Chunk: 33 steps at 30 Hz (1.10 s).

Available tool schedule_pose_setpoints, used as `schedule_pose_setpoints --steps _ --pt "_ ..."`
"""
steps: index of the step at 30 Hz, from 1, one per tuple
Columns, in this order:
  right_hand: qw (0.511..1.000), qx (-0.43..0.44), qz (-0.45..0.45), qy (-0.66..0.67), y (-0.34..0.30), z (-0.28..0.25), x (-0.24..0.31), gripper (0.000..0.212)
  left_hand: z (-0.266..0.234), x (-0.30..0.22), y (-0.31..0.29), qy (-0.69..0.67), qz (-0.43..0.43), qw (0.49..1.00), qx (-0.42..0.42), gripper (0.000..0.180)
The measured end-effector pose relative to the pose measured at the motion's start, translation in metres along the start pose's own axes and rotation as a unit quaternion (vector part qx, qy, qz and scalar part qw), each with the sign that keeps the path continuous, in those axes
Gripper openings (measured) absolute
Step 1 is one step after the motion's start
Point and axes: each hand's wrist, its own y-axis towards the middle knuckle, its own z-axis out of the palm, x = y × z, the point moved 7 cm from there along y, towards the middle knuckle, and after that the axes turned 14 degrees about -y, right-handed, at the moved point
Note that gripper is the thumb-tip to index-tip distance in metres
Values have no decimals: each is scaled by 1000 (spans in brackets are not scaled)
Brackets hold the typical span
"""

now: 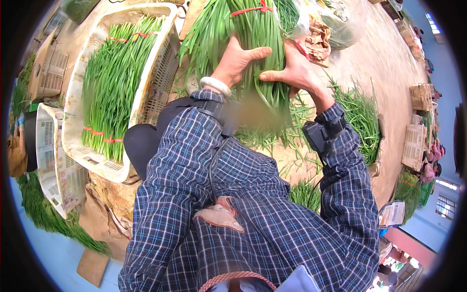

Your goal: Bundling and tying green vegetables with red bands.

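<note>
A thick bunch of garlic chives stands at the top centre, with a red tie near its far end. My left hand, with a pale bangle at the wrist, is closed around its left side. My right hand wraps the right side, and both thumbs press across the front, pointing at each other. The leaf tips hang toward me below the hands; a blurred smear hides part of them. More loose green leaves spread just left of the bunch.
At left a white plastic crate holds tied chive bunches. Another white crate stands beyond it. Loose leaves are heaped at right. Crumpled brown paper and a clear plastic bag lie at upper right.
</note>
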Motion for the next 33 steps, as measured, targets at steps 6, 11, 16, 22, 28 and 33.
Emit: schedule_pose_setpoints --steps 6,11,16,22,28,33 --pt "970 72 28 229 5 -1 -42 64 1 -2 -1 10 -4 1000 -6 73" --pt "936 89 68 334 6 4 -49 66 -3 -1 -2 -12 -10 1000 -11 72" --pt "992 -5 15 127 5 -12 -69 79 -6 -5 1 15 74 996 -43 72" --pt "986 -167 17 -4 -36 -56 -34 38 -10 -18 1 64 147 985 -68 78" --pt "974 -197 26 -111 -26 -22 -3 17 -5 -16 2 34 151 986 -63 82" --pt "946 -221 59 -230 -23 -15 13 17 2 -14 -2 -7 145 988 -61 85"
